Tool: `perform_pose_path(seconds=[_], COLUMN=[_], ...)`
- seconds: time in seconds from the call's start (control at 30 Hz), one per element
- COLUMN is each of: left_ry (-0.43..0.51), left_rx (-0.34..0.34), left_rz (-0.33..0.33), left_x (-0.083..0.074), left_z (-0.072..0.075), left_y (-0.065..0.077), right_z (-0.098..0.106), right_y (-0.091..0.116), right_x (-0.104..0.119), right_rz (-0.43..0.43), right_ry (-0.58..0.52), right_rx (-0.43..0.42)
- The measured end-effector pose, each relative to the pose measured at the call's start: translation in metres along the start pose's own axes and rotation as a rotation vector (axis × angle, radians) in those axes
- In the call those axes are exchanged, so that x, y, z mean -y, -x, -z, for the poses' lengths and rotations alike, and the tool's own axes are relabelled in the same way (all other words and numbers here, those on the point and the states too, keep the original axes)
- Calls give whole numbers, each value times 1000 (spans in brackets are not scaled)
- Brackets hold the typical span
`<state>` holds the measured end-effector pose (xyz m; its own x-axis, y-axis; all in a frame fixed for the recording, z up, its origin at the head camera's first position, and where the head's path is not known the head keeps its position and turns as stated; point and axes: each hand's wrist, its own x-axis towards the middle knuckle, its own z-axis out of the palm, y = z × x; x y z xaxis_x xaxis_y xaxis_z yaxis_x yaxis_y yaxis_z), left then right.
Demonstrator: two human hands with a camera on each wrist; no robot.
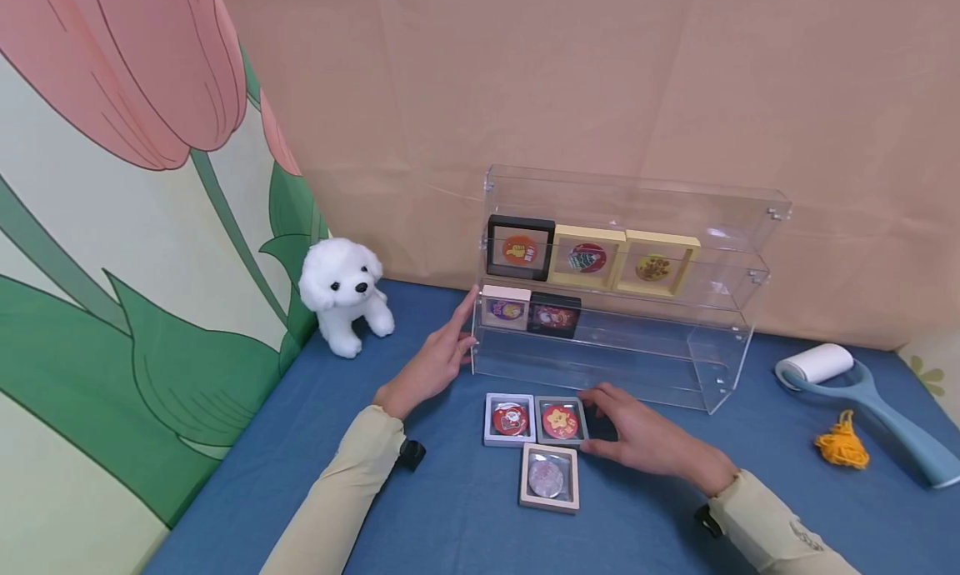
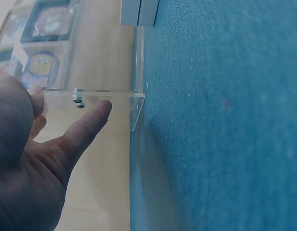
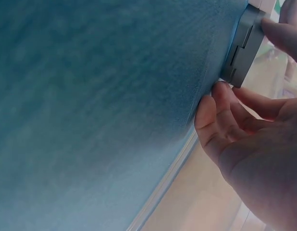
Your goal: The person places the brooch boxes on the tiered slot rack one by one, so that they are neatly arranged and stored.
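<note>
My left hand (image 1: 431, 362) reaches to the left end of the clear acrylic display shelf (image 1: 600, 375), fingers extended along its side panel. In the left wrist view the thumb (image 2: 88, 122) lies against that panel near a metal fastener. On the cloth before the shelf, my right hand (image 1: 641, 429) pinches a grey display frame (image 1: 561, 421) with a red star badge by its near and far edges. Left of it lies a white frame (image 1: 510, 420) with a red badge. Nearer me is a cream frame (image 1: 549, 478) holding a pale round badge.
The shelf's middle tier holds a black frame (image 1: 521, 248) and two yellow frames (image 1: 587, 257); below stand a pale frame (image 1: 505, 307) and another black one (image 1: 554, 315). A white plush dog (image 1: 345, 296) sits left. At right lie a lint roller (image 1: 885, 417) and orange ornament (image 1: 843, 446).
</note>
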<state>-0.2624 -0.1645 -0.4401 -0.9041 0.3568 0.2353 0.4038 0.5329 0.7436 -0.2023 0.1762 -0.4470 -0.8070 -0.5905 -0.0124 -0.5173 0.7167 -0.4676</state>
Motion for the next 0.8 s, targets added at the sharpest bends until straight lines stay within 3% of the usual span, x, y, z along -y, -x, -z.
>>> perform_pose_path(seconds=[0.3, 0.6, 0.8], left_ry=[-9, -15, -8], left_rx=[10, 15, 6], left_rz=[11, 12, 17], left_x=[-2, -2, -2], left_z=[1, 1, 0], left_y=[1, 0, 0], right_z=[0, 1, 0], right_y=[-2, 3, 9], right_x=[-1, 1, 1], right_rz=[-8, -52, 22], right_ry=[-54, -188, -246], right_rx=[-7, -82, -140])
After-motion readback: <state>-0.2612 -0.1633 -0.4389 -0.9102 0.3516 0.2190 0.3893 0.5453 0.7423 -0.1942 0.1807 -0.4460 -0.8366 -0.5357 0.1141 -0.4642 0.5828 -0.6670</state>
